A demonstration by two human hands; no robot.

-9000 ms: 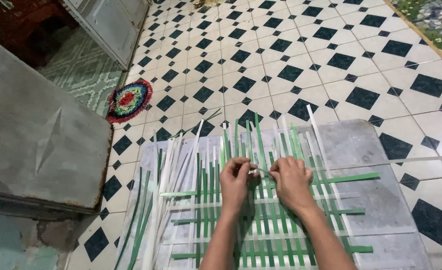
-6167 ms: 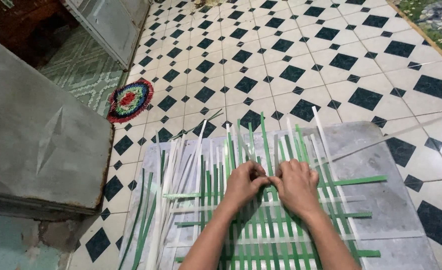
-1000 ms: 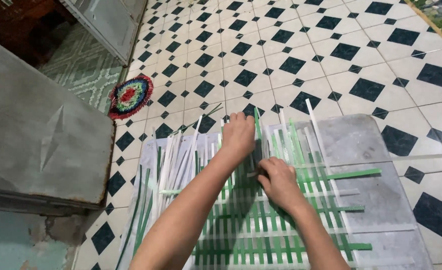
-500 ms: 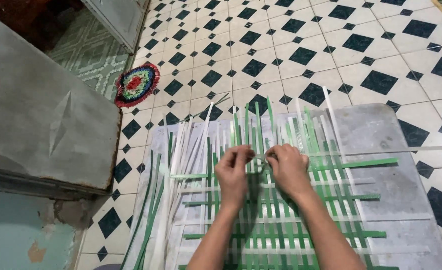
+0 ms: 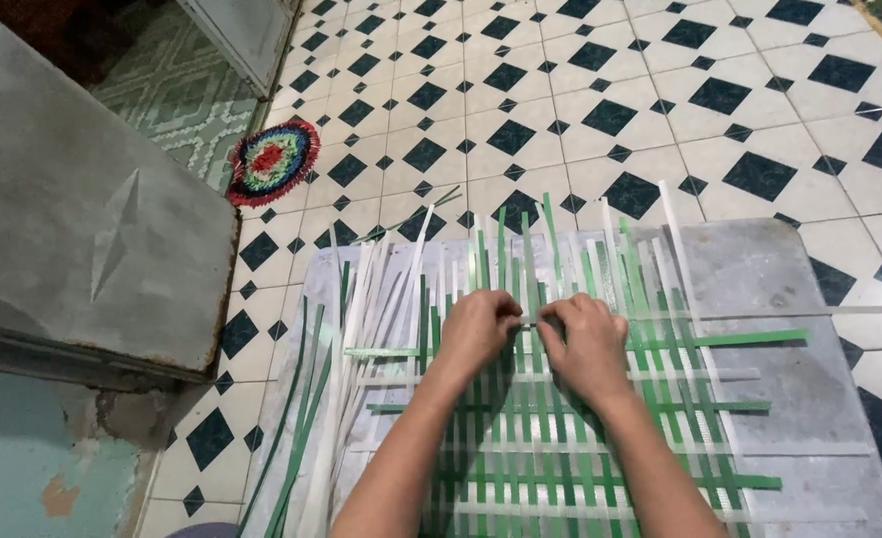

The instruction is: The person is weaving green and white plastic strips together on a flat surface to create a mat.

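Green and white plastic strips (image 5: 561, 418) lie half-woven on a grey board (image 5: 780, 279). The left hand (image 5: 476, 334) and right hand (image 5: 586, 344) pinch a white cross strip (image 5: 760, 314) centrally. Loose strips (image 5: 361, 299) at nine o'clock could slide and skew the weave.

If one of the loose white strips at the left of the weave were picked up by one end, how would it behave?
The loose white strips look thin, flat and long, so one would probably sag and flex rather than stay straight. They seem light. Lying unwoven on the grey sheet, they would likely slide easily when pushed.
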